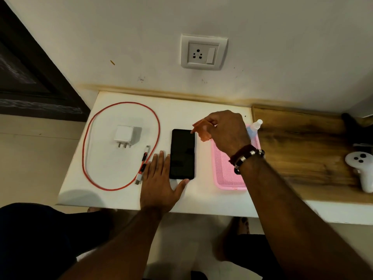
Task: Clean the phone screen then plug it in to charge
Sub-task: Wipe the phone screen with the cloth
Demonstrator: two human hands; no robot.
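Observation:
A black phone (182,154) lies screen up on the white table (113,168). My left hand (159,180) rests flat beside the phone's lower left corner, fingers spread, thumb under its bottom edge. My right hand (224,130) hovers over the phone's top right corner, pinching an orange cloth (201,131). A red charging cable (121,146) loops on the left around a white charger plug (126,136). A white wall socket (203,52) sits above the table.
A pink mesh tray (228,174) stands right of the phone, with a small spray bottle (255,127) at its far end. A white game controller (361,168) lies on the wooden shelf (302,146) at the right. My knees show below the table edge.

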